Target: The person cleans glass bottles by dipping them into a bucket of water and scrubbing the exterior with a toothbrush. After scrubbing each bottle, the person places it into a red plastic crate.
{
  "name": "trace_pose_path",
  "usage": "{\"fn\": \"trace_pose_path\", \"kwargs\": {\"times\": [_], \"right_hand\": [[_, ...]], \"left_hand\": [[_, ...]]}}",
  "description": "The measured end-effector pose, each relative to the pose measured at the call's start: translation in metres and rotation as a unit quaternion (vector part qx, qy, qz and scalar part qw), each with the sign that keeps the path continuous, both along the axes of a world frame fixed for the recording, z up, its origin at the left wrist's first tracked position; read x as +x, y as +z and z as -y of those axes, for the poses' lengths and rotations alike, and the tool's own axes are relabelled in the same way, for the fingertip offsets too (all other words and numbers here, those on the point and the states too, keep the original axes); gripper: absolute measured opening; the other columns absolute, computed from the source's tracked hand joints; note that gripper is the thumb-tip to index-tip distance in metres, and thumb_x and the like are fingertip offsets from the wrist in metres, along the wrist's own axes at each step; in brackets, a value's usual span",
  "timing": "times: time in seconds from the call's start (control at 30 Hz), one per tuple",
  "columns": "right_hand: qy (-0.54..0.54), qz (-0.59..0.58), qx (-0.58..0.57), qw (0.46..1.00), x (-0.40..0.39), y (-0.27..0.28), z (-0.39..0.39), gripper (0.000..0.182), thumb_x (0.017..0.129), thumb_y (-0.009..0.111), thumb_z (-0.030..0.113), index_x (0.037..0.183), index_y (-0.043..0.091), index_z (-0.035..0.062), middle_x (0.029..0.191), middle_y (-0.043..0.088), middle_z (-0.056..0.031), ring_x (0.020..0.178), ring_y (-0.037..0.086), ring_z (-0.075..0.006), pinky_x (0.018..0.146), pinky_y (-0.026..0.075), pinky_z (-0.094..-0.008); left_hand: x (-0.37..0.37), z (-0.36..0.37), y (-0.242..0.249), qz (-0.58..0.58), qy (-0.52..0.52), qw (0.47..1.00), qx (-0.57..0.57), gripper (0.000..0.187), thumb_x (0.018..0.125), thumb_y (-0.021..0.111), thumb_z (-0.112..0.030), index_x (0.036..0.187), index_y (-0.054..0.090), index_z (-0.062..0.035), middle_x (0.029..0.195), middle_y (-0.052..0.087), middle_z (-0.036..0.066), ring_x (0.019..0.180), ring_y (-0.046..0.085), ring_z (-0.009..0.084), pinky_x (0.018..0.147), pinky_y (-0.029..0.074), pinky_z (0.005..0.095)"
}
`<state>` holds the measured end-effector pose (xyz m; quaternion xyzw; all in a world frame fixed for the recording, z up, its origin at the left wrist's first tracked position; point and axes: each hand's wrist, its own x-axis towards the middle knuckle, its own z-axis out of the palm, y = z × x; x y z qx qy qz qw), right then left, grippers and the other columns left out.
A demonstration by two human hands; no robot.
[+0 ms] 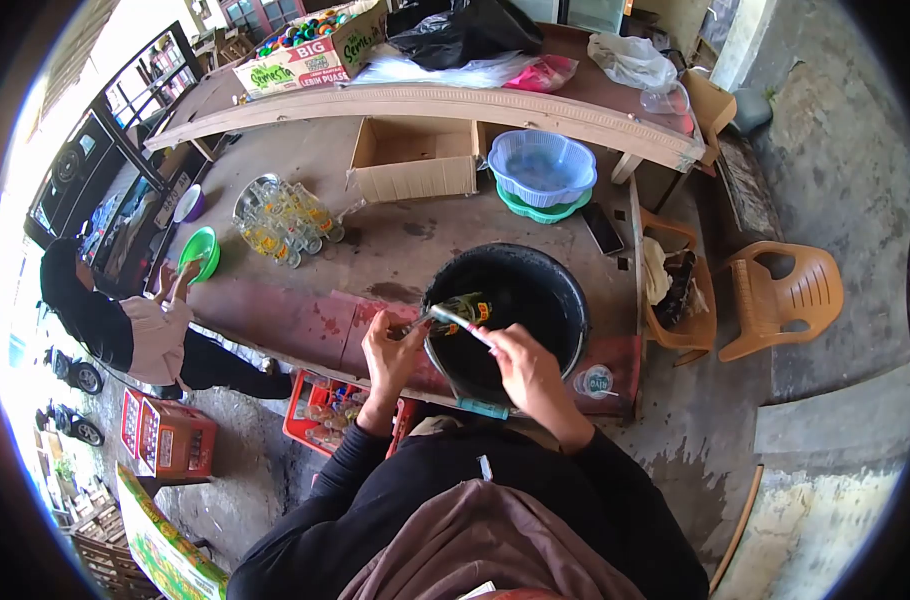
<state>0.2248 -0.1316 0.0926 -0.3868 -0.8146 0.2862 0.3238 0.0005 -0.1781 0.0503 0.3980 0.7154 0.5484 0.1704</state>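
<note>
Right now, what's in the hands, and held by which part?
Left hand: glass bottle, by its narrow end. Right hand: slim white tool, by its near end.

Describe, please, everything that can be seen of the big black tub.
The black tub is round, wide and open-topped, with a thick rim, and looks like plastic. It stands upright on the table, by the near edge. Its inside is dark, so I cannot tell how full it is. A pale blue-green piece appears to touch its near rim.
</note>
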Motion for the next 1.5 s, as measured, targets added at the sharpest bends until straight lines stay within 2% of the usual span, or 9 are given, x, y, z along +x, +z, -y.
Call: {"fn": "trace_pose_path", "kwargs": {"times": [0.2,0.37,0.57,0.73,0.9,1.07,1.2,1.33,1.5], "right_hand": [[-0.131,0.109,0.003,0.985,0.019,-0.029,-0.033,0.023,0.092,0.058,0.001,0.112,0.063,0.0095,0.097,0.06,-0.0108,0.086,0.064,-0.0334,0.072,0.051,-0.0424],[0.019,-0.024,0.003,1.0,0.001,-0.002,0.007,0.028,0.09,0.06,0.002,0.116,0.064,0.0122,0.094,0.06,-0.0091,0.084,0.065,-0.0319,0.07,0.052,-0.0425],[-0.093,0.076,0.012,0.993,0.021,-0.047,-0.04,0.021,0.093,0.058,0.004,0.112,0.064,0.0108,0.096,0.061,-0.0103,0.085,0.065,-0.0343,0.069,0.052,-0.0443],[0.046,0.032,-0.015,0.998,0.01,0.015,0.008,0.03,0.09,0.062,0.001,0.118,0.065,0.013,0.094,0.059,-0.0102,0.083,0.065,-0.0307,0.071,0.052,-0.0403],[-0.055,0.071,0.007,0.996,0.017,-0.021,-0.035,0.026,0.091,0.06,0.003,0.114,0.065,0.013,0.094,0.061,-0.0105,0.082,0.065,-0.0348,0.069,0.052,-0.0445],[0.029,0.015,0.003,0.999,0.011,-0.001,-0.012,0.028,0.088,0.065,0.0,0.114,0.066,0.0112,0.095,0.061,-0.0076,0.083,0.067,-0.0284,0.071,0.053,-0.0375],[-0.028,0.102,0.044,0.993,0.017,-0.029,-0.04,0.024,0.091,0.059,0.005,0.112,0.066,0.0137,0.095,0.06,-0.0083,0.08,0.066,-0.0315,0.068,0.054,-0.0415],[-0.062,0.269,0.062,0.959,0.028,-0.061,-0.073,0.022,0.093,0.053,0.012,0.108,0.069,0.0112,0.091,0.061,-0.0093,0.083,0.067,-0.029,0.068,0.055,-0.0429],[-0.034,0.119,0.049,0.991,0.025,-0.018,-0.049,0.022,0.09,0.059,0.006,0.109,0.069,0.0129,0.094,0.062,-0.009,0.082,0.067,-0.0314,0.07,0.053,-0.0415]], "left_hand": [[0.001,0.02,0.011,-0.018,-0.009,0.999,0.05,0.026,0.074,0.079,-0.003,0.078,0.054,0.0012,0.075,0.051,0.005,0.064,0.048,0.0088,0.058,0.041,0.0254],[0.009,0.035,0.023,-0.12,-0.029,0.991,0.056,0.023,0.074,0.079,-0.001,0.081,0.058,0.0005,0.076,0.052,0.007,0.063,0.053,0.014,0.057,0.044,0.0283],[0.013,0.048,0.028,-0.189,-0.1,0.975,0.067,0.021,0.073,0.081,-0.003,0.083,0.062,-0.0026,0.079,0.055,0.009,0.067,0.061,0.0226,0.056,0.051,0.0344],[0.013,0.05,0.033,-0.322,-0.205,0.919,0.095,0.017,0.075,0.077,0.0,0.085,0.064,-0.0045,0.082,0.054,0.008,0.073,0.058,0.0261,0.062,0.05,0.0374],[0.012,0.052,0.035,-0.385,-0.251,0.882,0.105,0.02,0.073,0.08,-0.003,0.085,0.065,-0.0068,0.085,0.053,0.007,0.074,0.057,0.0255,0.06,0.049,0.0375],[0.011,0.057,0.038,-0.401,-0.306,0.862,0.048,0.03,0.072,0.064,-0.003,0.101,0.064,-0.003,0.093,0.054,0.009,0.088,0.055,0.0274,0.074,0.05,0.037],[0.014,0.054,0.044,-0.416,-0.298,0.858,0.046,0.024,0.072,0.07,0.0,0.095,0.066,-0.0046,0.091,0.056,0.008,0.083,0.058,0.026,0.064,0.051,0.0363],[0.014,0.049,0.05,-0.413,-0.316,0.853,0.049,0.024,0.073,0.067,-0.002,0.097,0.066,-0.0044,0.094,0.057,0.008,0.087,0.058,0.0265,0.071,0.052,0.037],[0.011,0.044,0.049,-0.412,-0.349,0.841,-0.002,0.026,0.073,0.064,-0.006,0.099,0.066,-0.0041,0.101,0.059,0.009,0.095,0.055,0.0279,0.081,0.051,0.0374]]}}
